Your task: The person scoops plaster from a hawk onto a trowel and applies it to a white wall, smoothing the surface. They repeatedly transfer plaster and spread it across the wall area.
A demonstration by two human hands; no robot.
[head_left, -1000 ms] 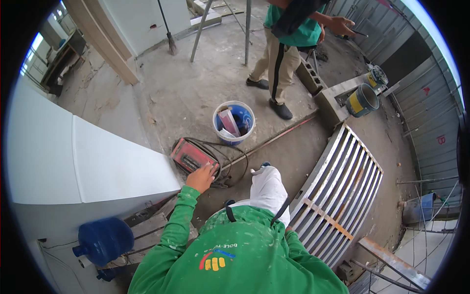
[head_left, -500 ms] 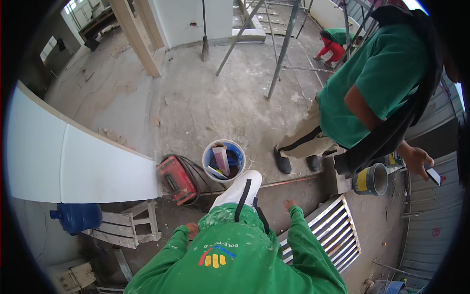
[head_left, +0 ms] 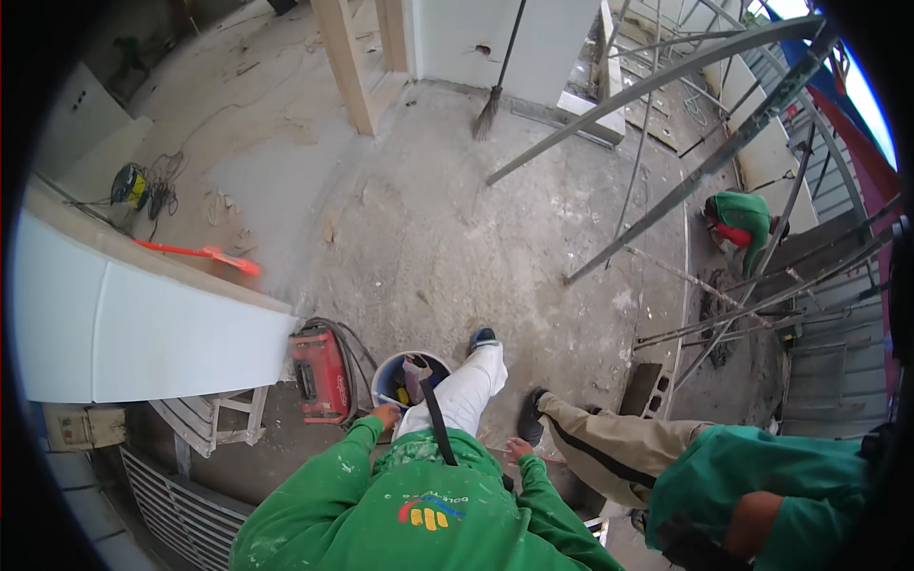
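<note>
Bucket (head_left: pixel 405 371) sits untouched just ahead of left hand (head_left: pixel 387 415), which hangs open, nothing gripped; right hand (head_left: pixel 519 447) likewise loose and empty; pickup not yet begun.

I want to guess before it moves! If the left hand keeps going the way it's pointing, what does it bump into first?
Probably the blue bucket of tools: the left hand points up and ahead at its near rim. The red machine sits further left. Depth is hard to judge.
</note>
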